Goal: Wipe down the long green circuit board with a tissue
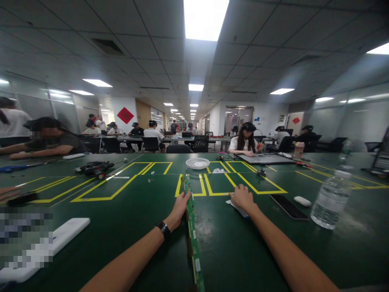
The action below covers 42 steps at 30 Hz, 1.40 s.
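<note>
My left hand, with a dark band on its wrist, is closed around the upper part of a long, narrow green circuit board. The board runs from the middle of the table towards me, and its near end leaves the bottom of the view. To the right, my right hand is on a flat white piece, like folded paper or a wipe, with its fingers curled over the far edge. The fingertips are partly hidden. Past the board's far end stands a white round basket, with pale contents.
Yellow tape outlines mark the green table. At right are a phone, a white mouse-like case and a water bottle. A white device lies at left, a black tool beyond. Co-workers sit across and left.
</note>
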Tool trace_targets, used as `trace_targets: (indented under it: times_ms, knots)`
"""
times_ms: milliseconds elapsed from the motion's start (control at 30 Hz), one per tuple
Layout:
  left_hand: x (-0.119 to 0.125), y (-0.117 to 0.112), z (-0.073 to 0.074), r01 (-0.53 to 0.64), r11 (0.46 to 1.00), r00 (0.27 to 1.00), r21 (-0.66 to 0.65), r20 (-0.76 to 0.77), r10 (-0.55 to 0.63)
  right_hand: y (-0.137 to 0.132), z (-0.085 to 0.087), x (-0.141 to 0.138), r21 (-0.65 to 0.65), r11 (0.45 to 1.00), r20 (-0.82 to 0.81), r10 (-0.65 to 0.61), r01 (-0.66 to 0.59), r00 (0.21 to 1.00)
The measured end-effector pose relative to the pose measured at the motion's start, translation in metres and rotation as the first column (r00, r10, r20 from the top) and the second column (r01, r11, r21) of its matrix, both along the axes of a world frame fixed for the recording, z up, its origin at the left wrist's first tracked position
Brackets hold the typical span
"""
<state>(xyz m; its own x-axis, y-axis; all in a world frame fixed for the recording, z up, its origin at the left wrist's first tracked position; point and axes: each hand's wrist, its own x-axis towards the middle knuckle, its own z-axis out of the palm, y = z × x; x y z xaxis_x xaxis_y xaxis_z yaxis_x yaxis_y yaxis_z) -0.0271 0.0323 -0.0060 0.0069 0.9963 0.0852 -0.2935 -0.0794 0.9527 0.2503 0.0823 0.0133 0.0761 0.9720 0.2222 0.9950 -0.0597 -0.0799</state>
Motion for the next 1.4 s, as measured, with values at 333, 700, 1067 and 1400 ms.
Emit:
trace_targets:
  times_ms: [333,700,1067,1400]
  knots:
    - [0.004,-0.009,0.005,0.019,1.0,0.998,0.022,-0.057,-0.017,0.005,-0.002,-0.001,0.006,0.99,-0.189,0.139,-0.141,0.972]
    - [0.007,-0.012,0.003,0.133,0.98,0.964,0.145,-0.248,-0.094,-0.032,0.011,-0.07,-0.08,0.748,-0.912,0.212,-0.659,0.352]
    - [0.011,-0.015,0.0,0.206,0.967,0.94,0.152,-0.306,-0.152,-0.036,0.006,-0.081,-0.048,0.68,-0.992,0.05,-0.732,0.112]
    - [0.012,-0.02,0.005,0.187,0.972,0.967,0.144,-0.204,-0.155,-0.038,0.001,-0.09,0.005,0.688,-0.999,0.037,-0.726,0.028]
